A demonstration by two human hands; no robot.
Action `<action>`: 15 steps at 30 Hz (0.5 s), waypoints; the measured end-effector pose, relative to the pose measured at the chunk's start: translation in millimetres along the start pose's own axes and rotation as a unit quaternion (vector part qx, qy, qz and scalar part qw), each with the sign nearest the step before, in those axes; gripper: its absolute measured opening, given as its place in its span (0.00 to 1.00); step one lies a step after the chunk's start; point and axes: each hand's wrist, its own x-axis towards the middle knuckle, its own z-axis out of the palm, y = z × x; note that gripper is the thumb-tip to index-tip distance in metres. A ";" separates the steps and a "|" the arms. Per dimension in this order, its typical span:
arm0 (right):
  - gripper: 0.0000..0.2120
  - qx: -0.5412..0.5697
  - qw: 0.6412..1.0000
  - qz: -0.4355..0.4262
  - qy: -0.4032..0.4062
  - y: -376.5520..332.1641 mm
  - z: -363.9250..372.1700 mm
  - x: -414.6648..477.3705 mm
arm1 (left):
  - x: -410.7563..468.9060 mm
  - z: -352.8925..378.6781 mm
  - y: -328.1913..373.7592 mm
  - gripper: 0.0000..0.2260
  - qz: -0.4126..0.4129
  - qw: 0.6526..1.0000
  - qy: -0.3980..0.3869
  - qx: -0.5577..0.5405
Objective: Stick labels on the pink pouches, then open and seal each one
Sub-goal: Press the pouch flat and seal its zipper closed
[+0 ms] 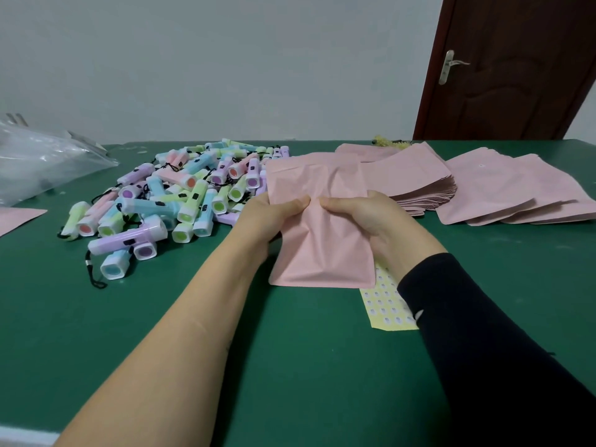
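Green felt tabletop (322, 366) under a pale wall, brown door (516, 66) off to the right, and we're mid-pouch. Both hands are on one pink pouch (322, 240), held up just above the table in front of the person: the left hand (274, 217) pinches its left side, the right hand (364, 217) pinches the right, thumbs nearly meeting on the front face, which is puckered between them. My read is that the mouth is being worked open or pressed shut; which one I cannot tell, and no label shows on the side facing us. Peeking out from under the pouch lies the yellow label sheet (383, 304), dotted with small stickers. Plenty left to do, judging by the thick stack of pink pouches (416, 185) and the fanned spread (516, 195) beyond it. A heap of pastel torches (180, 198) waits on the left, a clear plastic bag (42, 162) further out.
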 end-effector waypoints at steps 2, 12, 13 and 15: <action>0.14 0.016 1.000 -0.015 0.008 -0.8 -0.8 2.1 | 0.1 -1.3 3.0 0.08 0.003 1.000 -0.003 0.001; 0.18 -0.034 0.998 -0.045 -0.032 0.6 -5.8 8.2 | -8.3 -5.5 14.5 0.16 0.021 0.999 -0.042 0.018; 0.17 -0.048 0.997 -0.049 -0.027 1.8 -6.2 8.3 | -9.7 -4.9 15.0 0.16 0.015 0.998 -0.045 0.029; 0.16 -0.073 0.996 -0.056 -0.020 3.6 -7.5 8.7 | -13.2 -4.6 16.3 0.16 0.008 0.997 -0.051 0.056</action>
